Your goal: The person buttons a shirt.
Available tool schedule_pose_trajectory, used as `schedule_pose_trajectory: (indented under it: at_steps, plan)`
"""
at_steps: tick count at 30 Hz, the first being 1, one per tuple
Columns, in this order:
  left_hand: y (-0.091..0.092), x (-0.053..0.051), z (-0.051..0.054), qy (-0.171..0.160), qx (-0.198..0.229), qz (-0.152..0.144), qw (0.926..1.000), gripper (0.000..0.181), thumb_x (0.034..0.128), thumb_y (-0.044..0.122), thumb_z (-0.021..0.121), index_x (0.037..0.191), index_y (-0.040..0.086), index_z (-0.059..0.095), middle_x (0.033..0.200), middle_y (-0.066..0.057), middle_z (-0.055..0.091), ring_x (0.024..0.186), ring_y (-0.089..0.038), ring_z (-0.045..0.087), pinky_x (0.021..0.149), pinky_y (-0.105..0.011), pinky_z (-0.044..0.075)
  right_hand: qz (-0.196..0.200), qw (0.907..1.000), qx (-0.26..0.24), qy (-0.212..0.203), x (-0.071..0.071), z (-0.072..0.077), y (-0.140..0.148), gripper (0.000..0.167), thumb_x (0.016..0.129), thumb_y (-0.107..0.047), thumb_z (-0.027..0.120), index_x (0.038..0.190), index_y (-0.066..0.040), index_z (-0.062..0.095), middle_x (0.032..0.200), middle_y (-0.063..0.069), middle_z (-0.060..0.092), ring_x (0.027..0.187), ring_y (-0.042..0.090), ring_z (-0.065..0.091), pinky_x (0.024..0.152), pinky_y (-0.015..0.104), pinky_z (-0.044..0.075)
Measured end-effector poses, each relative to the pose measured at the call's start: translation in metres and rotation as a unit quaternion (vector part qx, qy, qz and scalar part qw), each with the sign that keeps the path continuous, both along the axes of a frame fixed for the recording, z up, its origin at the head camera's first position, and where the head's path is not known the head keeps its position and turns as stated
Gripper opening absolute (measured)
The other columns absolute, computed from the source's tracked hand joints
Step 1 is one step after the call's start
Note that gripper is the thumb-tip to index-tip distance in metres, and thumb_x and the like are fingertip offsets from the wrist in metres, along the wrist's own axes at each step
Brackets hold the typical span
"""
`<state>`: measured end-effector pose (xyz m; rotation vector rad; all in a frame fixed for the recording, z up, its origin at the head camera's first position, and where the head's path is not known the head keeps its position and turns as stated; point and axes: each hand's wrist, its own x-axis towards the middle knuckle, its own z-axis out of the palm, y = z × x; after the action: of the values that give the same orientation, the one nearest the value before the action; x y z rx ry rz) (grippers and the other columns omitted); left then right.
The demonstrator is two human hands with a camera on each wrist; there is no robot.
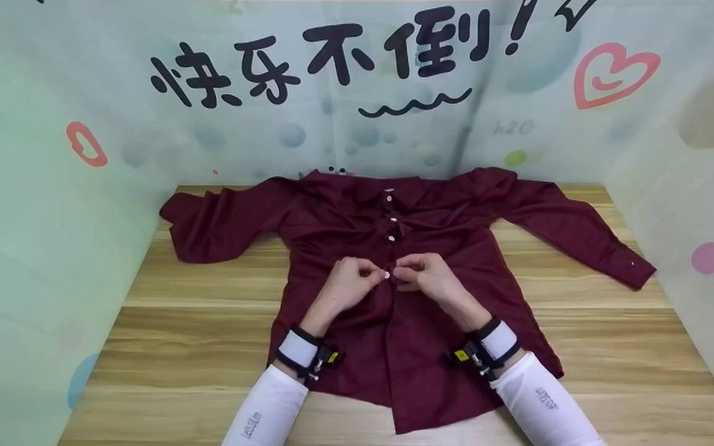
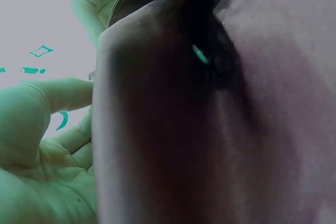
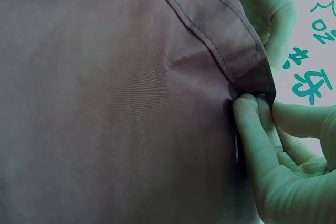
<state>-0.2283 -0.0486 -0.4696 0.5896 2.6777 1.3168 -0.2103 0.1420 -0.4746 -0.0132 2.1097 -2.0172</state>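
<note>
A dark red long-sleeved shirt (image 1: 338,334) is spread front up, collar at the far side. White buttons, one of them a button (image 1: 391,238), run down its upper front. My left hand (image 1: 351,282) pinches the shirt's front edge at a lower white button (image 1: 387,274); in the left wrist view cloth hides the fingertips of the left hand (image 2: 37,150). Close beside it, my right hand (image 1: 428,279) pinches the other front edge. The right wrist view shows the right hand (image 3: 278,166) gripping the stitched placket (image 3: 210,35), which has a buttonhole above the fingers.
Under the shirt lies a wood-grain table (image 1: 196,334). Its back and both sides are bordered by a pale printed curtain (image 1: 332,136). The shirt's sleeves reach out left and right, the right sleeve (image 1: 580,235) ending in a buttoned cuff.
</note>
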Motion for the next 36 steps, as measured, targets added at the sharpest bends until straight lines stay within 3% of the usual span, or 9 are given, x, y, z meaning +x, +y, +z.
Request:
schedule_pose_trajectory:
  at_steps: [11,25,31,36]
  plan:
    - [0.0013,0.0014,-0.0009,0.026,-0.008,0.010,0.9996,0.015,0.0875,0.024,0.066,0.087,0.013,0.076,0.085,0.004,0.070,0.077,-0.011,0.061,0.070,-0.029,0.048,-0.001,1.0000,0.002,0.001,0.0008,0.0008,0.0001,0.016,0.089,0.001,0.063,0.102,0.010,0.065,0.093,0.011,0.068,0.080,0.020,0.067,0.076,0.039,0.055]
    - [0.0044,0.0043,-0.0009,0.084,-0.028,0.021,0.9959,0.013,0.0869,0.021,0.066,0.085,0.012,0.076,0.081,0.003,0.070,0.069,-0.011,0.060,0.065,-0.029,0.048,-0.007,0.9999,-0.009,-0.001,0.0003,0.0000,-0.0013,0.022,0.090,0.001,0.063,0.107,0.015,0.062,0.099,0.017,0.068,0.082,0.023,0.068,0.076,0.037,0.054]
    - [0.0020,0.0032,-0.0013,0.071,-0.019,0.021,0.9971,0.014,0.0893,0.021,0.065,0.087,0.011,0.076,0.082,0.002,0.070,0.068,-0.012,0.059,0.064,-0.030,0.047,0.026,0.9984,-0.048,0.015,0.0010,-0.0006,0.0014,0.025,0.090,0.007,0.058,0.113,0.018,0.059,0.100,0.017,0.067,0.085,0.021,0.067,0.079,0.038,0.054]
    - [0.0000,0.0011,-0.0020,0.044,-0.005,-0.005,0.9990,0.016,0.0925,0.017,0.061,0.092,0.009,0.075,0.086,0.001,0.069,0.068,-0.010,0.057,0.064,-0.027,0.046,0.044,0.9968,-0.001,0.067,0.0007,-0.0028,0.0011,0.028,0.083,0.005,0.068,0.110,0.013,0.065,0.097,0.014,0.069,0.087,0.017,0.066,0.077,0.033,0.054]
